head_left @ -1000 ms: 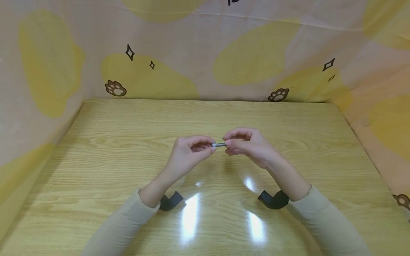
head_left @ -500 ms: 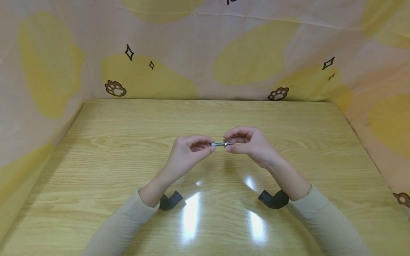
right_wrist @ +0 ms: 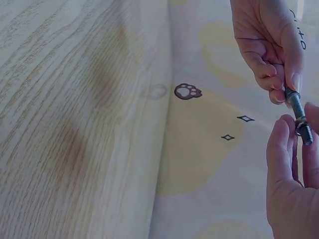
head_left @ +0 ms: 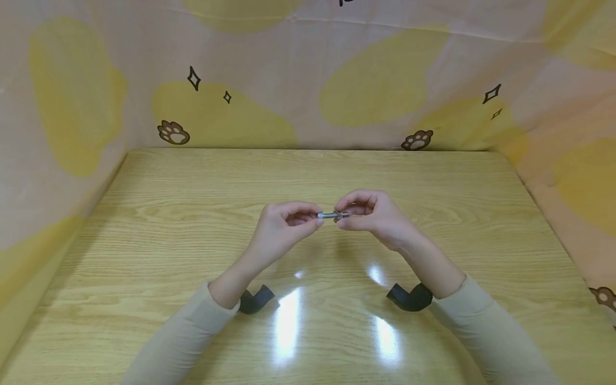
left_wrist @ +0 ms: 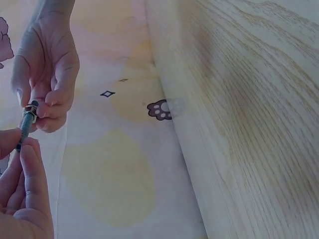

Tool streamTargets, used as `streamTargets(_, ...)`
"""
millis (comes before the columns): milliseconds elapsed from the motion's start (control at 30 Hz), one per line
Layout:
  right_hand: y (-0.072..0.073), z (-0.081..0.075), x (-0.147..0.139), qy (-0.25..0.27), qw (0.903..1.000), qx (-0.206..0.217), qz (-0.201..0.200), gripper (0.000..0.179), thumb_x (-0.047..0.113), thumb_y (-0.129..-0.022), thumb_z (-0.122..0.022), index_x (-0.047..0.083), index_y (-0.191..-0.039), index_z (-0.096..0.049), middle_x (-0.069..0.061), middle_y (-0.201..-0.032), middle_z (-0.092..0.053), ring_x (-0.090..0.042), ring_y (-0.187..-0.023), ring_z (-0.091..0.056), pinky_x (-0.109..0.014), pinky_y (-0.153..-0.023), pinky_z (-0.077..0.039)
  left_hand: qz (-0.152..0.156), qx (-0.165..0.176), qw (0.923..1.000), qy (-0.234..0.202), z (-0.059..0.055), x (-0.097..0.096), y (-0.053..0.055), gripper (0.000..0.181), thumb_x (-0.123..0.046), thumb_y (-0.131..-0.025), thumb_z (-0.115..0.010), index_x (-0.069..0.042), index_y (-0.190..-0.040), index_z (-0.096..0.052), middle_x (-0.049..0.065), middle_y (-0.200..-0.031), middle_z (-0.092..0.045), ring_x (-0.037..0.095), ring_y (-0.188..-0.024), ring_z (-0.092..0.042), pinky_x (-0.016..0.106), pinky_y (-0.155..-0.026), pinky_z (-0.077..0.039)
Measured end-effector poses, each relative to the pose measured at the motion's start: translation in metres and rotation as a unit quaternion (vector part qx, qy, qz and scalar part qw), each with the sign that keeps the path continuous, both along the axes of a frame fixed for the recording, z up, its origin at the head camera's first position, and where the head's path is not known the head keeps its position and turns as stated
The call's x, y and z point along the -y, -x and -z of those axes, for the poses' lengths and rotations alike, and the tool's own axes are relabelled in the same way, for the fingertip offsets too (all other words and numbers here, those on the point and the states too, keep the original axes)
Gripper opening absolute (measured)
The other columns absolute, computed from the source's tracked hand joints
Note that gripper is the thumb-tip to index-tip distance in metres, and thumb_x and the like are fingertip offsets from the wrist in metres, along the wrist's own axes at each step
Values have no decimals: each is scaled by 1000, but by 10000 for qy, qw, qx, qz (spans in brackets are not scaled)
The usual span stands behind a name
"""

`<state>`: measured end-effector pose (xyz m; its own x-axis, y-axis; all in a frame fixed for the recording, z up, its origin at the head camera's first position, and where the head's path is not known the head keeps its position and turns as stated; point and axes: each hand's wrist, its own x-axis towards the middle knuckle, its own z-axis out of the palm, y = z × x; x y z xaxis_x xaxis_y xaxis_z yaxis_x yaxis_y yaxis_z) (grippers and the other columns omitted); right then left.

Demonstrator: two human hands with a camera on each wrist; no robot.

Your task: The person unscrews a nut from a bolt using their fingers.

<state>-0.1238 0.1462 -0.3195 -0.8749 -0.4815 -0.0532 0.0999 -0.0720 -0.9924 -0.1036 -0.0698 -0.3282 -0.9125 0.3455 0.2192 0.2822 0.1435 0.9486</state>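
Note:
A silvery bolt (head_left: 329, 215) is held level above the table, between the two hands. My left hand (head_left: 284, 227) pinches its head end between thumb and fingers; the fingertips partly cover the head. Toward the other end, a metal nut (right_wrist: 300, 122) sits around the threaded shaft, with the bolt's tip sticking out past it. The thumb and fingertips of my right hand (head_left: 377, 216) lie on either side of this nut and hold it. In the left wrist view, the nut (left_wrist: 31, 112) shows close to the right hand's fingertips.
A wood-grain table (head_left: 216, 176) spreads beneath the hands, with bright light reflections near the front. Patterned cloth (head_left: 308, 80) stands around its back and sides. Dark straps (head_left: 411, 297) stick out at both wrists.
One second ago the right fingers covered the bolt's far end; now the nut and the tip show between them. The right fingertips have shifted slightly around the nut. The left hand keeps its pinch.

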Motion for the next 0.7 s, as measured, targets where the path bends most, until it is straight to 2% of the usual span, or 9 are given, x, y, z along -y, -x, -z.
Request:
streamTargets(167,0,1,-1,38,9999,-88,-74,26,-7,-82,-63,10,-102,-64,-6,-96,-65,-17,-85,-66,-31,-80,-55,10,-133,9999,-50,1,0,0,15,-3,-83,-68,3,-97,-68,9,-88,-68,16,-77,-65,28,-71,-57)
streamTargets(333,0,2,-1,-31,10000,-8,84,13,-2,-86,-61,8,-94,-65,-7,-86,-65,-15,-73,-65,-32,-75,-56,26,-300,9995,-80,2,1,-1,15,-3,-84,-68,3,-97,-68,8,-87,-68,15,-75,-65,28,-69,-57)
streamTargets(467,-1,2,-2,31,9998,-179,93,20,-7,-81,-64,11,-89,-66,-4,-85,-65,-13,-74,-63,-27,-73,-56,8,-245,9997,-87,2,1,-1,15,-3,-84,-68,3,-97,-68,8,-86,-68,15,-75,-65,29,-69,-57)
streamTargets(567,-1,2,-2,129,9996,-237,33,27,-12,-77,-65,10,-93,-66,-3,-89,-65,-13,-79,-63,-26,-74,-56,5,-208,9997,-88,1,1,-1,15,-3,-84,-68,3,-97,-68,9,-87,-68,16,-75,-65,28,-69,-57)
streamTargets(700,0,0,-1,25,9999,-88,48,21,-6,-83,-62,6,-100,-64,-5,-92,-65,-15,-80,-65,-30,-77,-56,-26,-195,9998,-58,0,2,-1,15,-3,-84,-68,3,-97,-68,9,-87,-68,16,-76,-65,28,-70,-57)
